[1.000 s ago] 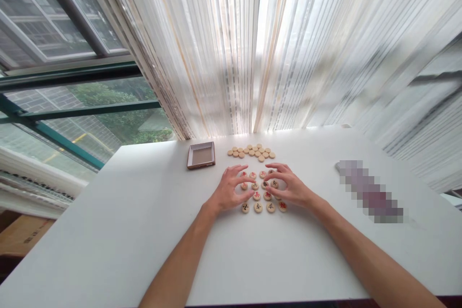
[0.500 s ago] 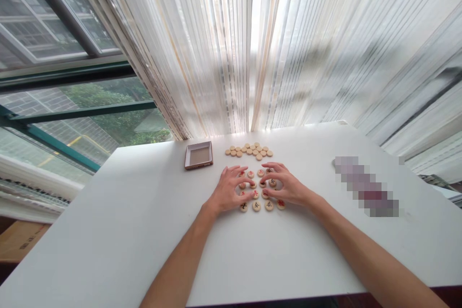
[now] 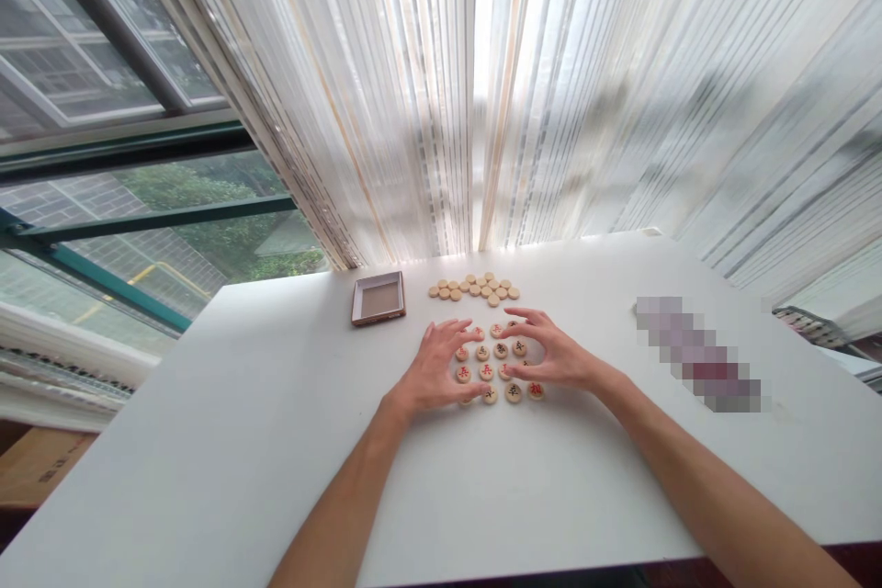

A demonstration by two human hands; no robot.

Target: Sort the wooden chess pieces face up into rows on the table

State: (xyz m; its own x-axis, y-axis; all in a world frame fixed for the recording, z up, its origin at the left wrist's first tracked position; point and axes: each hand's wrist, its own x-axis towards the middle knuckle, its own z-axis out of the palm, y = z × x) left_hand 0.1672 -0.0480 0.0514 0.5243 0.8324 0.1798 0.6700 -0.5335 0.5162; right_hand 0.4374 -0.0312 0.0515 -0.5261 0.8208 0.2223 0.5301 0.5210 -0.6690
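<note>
Several round wooden chess pieces with red and black characters lie face up in rows on the white table. My left hand rests on their left side, fingers spread and curved, fingertips touching the pieces. My right hand sits on their right side, fingers apart and curved over the pieces. Neither hand has lifted a piece. Farther back lies a second cluster of blank-faced wooden pieces.
A small square brown box lid lies at the back, left of the blank pieces. A blurred-out object lies on the table's right. Striped sheer curtains hang behind the table; a window is at the left.
Both hands have shifted slightly over the face-up pieces, nudging them into a tighter group. The camera has tilted a little.
</note>
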